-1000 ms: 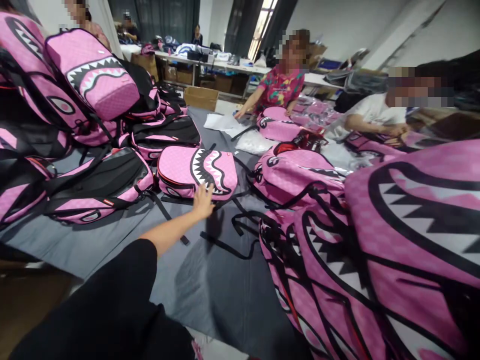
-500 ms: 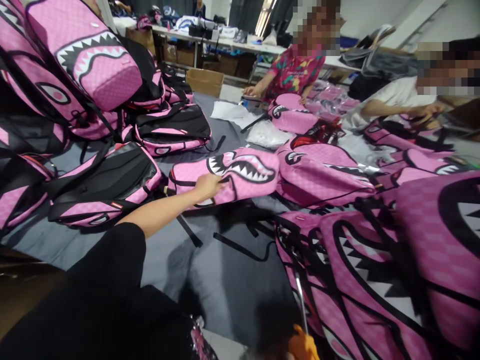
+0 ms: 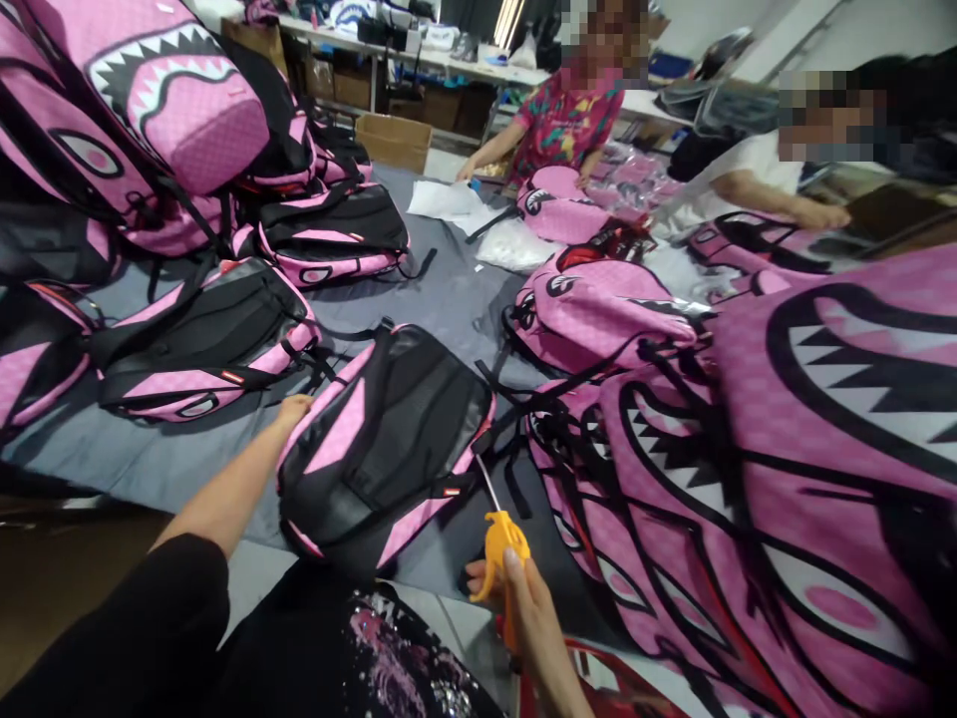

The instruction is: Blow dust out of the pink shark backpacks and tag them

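A pink-and-black backpack (image 3: 389, 439) lies in front of me with its black padded back up and its straps loose. At its left edge is my left hand (image 3: 294, 407), closed on the bag's side, with the fingers partly hidden. Near the bag's lower right, my right hand (image 3: 523, 578) is wrapped around the yellow-orange handles of a pair of scissors (image 3: 506, 543). The thin metal blade points up and left, its tip close to the bag's right edge and a black strap.
Pink shark-face backpacks (image 3: 859, 439) are stacked at the right, and more (image 3: 216, 130) are piled at the left. Another backpack (image 3: 605, 304) lies beyond on the grey cloth-covered table (image 3: 449, 289). Two people (image 3: 568, 130) work across it, near papers and plastic bags. A cardboard box (image 3: 394, 142) stands behind.
The backpack under my left hand has turned from shark face up to black back up and come nearer. My right hand has risen into view with the scissors.
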Tool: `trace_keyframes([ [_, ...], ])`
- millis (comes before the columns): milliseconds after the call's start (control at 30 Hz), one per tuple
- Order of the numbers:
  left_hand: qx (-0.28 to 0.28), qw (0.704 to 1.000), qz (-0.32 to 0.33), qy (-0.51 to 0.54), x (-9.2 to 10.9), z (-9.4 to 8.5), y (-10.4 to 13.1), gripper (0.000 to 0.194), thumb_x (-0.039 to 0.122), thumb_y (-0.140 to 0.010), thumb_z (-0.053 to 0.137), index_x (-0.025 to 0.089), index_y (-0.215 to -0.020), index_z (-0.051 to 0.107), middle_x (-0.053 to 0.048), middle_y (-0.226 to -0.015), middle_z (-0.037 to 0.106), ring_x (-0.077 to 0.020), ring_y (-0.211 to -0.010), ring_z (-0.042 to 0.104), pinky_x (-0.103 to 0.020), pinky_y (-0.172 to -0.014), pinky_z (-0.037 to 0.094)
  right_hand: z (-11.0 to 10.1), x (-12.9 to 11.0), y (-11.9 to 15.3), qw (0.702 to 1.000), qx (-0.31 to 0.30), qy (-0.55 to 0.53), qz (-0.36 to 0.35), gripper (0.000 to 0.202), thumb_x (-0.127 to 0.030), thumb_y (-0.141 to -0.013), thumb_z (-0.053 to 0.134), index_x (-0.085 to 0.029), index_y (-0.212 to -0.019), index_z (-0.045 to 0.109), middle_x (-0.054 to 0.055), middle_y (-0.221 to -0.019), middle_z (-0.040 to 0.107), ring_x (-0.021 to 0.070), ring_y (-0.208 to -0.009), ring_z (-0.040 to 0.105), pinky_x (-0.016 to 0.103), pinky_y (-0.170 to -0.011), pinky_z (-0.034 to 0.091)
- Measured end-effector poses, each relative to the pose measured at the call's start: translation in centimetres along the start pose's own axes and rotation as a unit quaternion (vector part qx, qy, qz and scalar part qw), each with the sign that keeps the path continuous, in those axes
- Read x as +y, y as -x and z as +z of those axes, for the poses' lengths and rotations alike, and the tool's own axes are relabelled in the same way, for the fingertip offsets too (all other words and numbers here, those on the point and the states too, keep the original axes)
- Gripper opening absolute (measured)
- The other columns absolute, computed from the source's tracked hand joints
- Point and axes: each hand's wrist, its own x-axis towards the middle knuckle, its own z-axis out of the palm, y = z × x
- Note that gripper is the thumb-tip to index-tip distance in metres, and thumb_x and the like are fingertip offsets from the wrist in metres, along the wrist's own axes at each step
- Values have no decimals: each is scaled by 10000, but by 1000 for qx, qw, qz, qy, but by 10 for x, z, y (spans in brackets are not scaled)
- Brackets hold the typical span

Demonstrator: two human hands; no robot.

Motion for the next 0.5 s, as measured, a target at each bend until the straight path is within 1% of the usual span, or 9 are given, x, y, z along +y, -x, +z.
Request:
trace_keyframes([
  [67,48,998,-44,-18,-8,-17,3,335,383,-840,534,79,-899,662,-126,-820,713,-285,-945,652,-445,-870,507,-1,1,1,998,-10,-41,45,686,-791,-703,611,-170,-991,656,127,-793,736,298,-681,710,392,-591,558],
  [133,84,996,-15,-11,-1,-20,19,420,403,-861,515,92,-1122,624,-150,-1107,699,-265,-1124,606,-429,-992,461,5,-9,-5,993,-17,-87,74,693,-799,-728,574,-152,-968,647,153,-823,740,299,-712,722,385,-607,561],
  [200,16,996,59,57,19,-3,50,543,471,-832,582,138,-1261,565,-139,-1262,647,-235,-1183,584,-388,-1044,435,27,-29,-14,992,-20,-111,50,686,-767,-715,620,-144,-1003,625,158,-859,743,281,-732,723,367,-627,567],
  [233,-77,987,78,115,33,11,68,613,514,-793,638,148,-1278,556,-141,-1249,655,-229,-1149,606,-377,-1026,451,44,-41,-19,993,-30,-108,25,673,-736,-700,661,-146,-1019,610,148,-855,742,266,-723,719,353,-625,566],
  [267,-183,965,56,180,47,27,85,697,551,-745,693,158,-1299,537,-149,-1224,668,-230,-1105,631,-370,-979,480,65,-52,-21,994,-49,-98,-6,656,-700,-691,696,-151,-1035,597,130,-842,738,248,-702,710,336,-613,563],
  [300,-265,933,20,243,61,44,100,749,570,-707,734,173,-1308,526,-154,-1229,668,-228,-1084,643,-356,-941,497,87,-63,-22,993,-76,-83,-37,635,-664,-689,721,-159,-1050,588,110,-835,731,230,-688,699,320,-603,559],
  [333,-318,902,-14,292,74,58,111,753,574,-687,758,178,-1287,534,-149,-1186,687,-216,-1013,667,-334,-883,514,108,-71,-21,990,-100,-65,-69,610,-624,-695,738,-169,-1070,581,89,-852,723,212,-689,688,303,-599,556],
  [400,-339,865,-65,363,98,80,116,640,579,-703,751,170,-1162,575,-110,-985,729,-179,-806,686,-284,-726,520,144,-82,-15,982,-125,-27,-136,541,-549,-739,741,-194,-1109,570,61,-938,696,181,-748,673,266,-606,553],
  [500,-253,863,-57,434,129,96,87,468,564,-737,728,170,-935,569,-22,-709,678,-141,-612,642,-237,-603,480,169,-85,-12,976,-133,15,-171,408,-561,-857,629,-208,-1041,540,15,-852,648,124,-643,621,199,-480,480],
])
